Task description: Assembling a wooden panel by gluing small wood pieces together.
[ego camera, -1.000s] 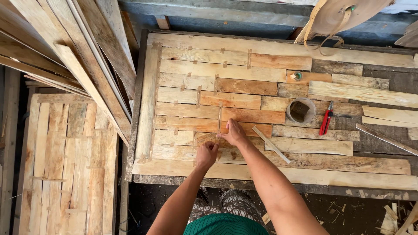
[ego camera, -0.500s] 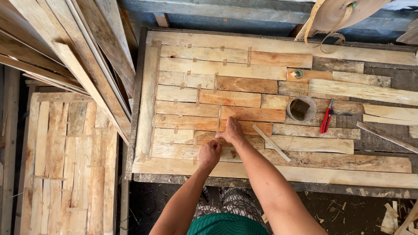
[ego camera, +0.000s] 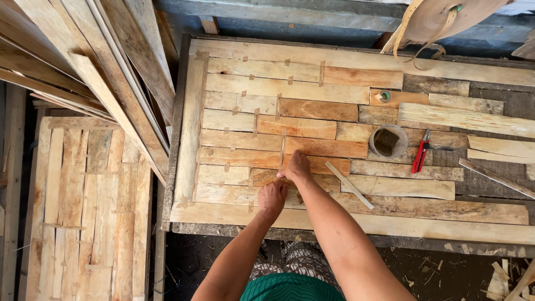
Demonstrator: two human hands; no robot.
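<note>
While my right hand presses down on the wooden panel, its fingers lie curled and close together on a joint between 2 veneer pieces near the panel's front middle; I cannot tell whether anything is pinched under them. My left hand sits just beside it, nearer to me, loosely closed with the knuckles up, resting on a pale strip of the same panel, and I cannot tell whether it holds anything either. This panel is a patchwork of pale and reddish-brown wood sheets laid in rows on the workbench, with short bits of tape across the seams.

Just to the right of my right hand lies a thin wooden stick, slanted across the boards. Farther right stands a round tape roll, and beside it lies a red-handled cutter. A smaller roll sits higher up on the bench. Off to my left, long planks lean at an angle, and another assembled panel lies flat below them.
</note>
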